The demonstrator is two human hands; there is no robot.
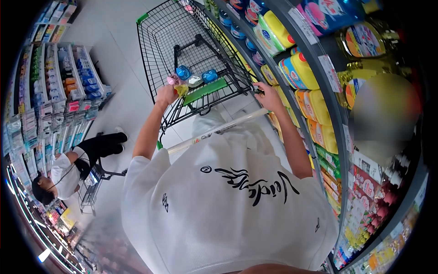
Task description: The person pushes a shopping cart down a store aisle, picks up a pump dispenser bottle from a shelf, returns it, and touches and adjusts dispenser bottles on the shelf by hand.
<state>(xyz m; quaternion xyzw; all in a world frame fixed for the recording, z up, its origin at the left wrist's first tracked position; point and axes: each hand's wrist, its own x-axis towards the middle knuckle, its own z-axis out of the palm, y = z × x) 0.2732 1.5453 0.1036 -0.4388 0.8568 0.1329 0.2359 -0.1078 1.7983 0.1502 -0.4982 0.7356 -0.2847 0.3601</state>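
Note:
A black wire shopping cart (pixel 153 50) with green trim stands in front of my body. At its left side my left hand (pixel 167 95) is closed on the cart's frame. Small shiny bundles lie in the cart beside that hand: a pink one (pixel 172 79), a yellow one (pixel 181 90), a silver one (pixel 195 81) and blue ones (pixel 183 71). Whether my fingers touch the yellow one I cannot tell. My right hand (pixel 269 97) grips the cart's right upper edge, its fingers partly hidden. Between my arms and torso runs the pale handle bar (pixel 219 130).
Tall shelves (pixel 335 114) of yellow detergent jugs (pixel 299 71) and bottles run close along my right arm. Another person (pixel 68 171) stands on the left beside a second cart (pixel 90 188). Further shelves (pixel 59 77) line the left side. A pale tiled floor (pixel 107 41) lies between.

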